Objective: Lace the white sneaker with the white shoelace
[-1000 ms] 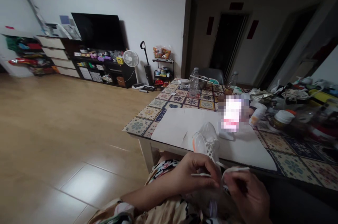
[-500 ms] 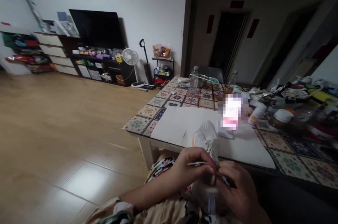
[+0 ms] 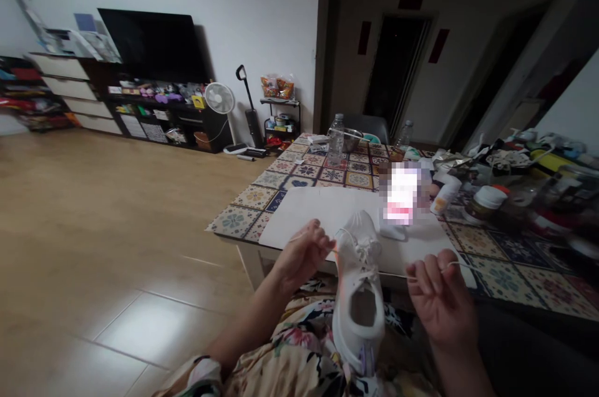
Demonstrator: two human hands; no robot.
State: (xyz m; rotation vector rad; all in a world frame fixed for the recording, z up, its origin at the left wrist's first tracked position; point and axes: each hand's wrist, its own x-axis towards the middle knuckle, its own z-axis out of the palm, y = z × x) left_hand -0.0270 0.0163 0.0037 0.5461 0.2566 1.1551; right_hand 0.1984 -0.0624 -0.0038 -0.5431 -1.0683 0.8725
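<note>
While the left hand (image 3: 304,253) and right hand (image 3: 440,288) pinch thin white laces (image 3: 467,266), that low-cut white sneaker (image 3: 346,291) looks threaded, just not tied off yet imo.

Dim overall, doorway (image 3: 397,75) near black; glare on floor (image 3: 150,316); screen (image 3: 401,194) blown out, pixelated; white shoe (image 3: 345,297) slightly soft.

The sneaker (image 3: 344,303) sits between left hand (image 3: 305,254) and right hand (image 3: 442,300). A plastic bottle (image 3: 336,142) (far end) stands on the table (image 3: 253,196) beyond.

readable text: none
lit screen (image 3: 401,194): pixelated
red door strips (image 3: 364,38): too dark
snack bags (image 3: 277,87): too small
</note>
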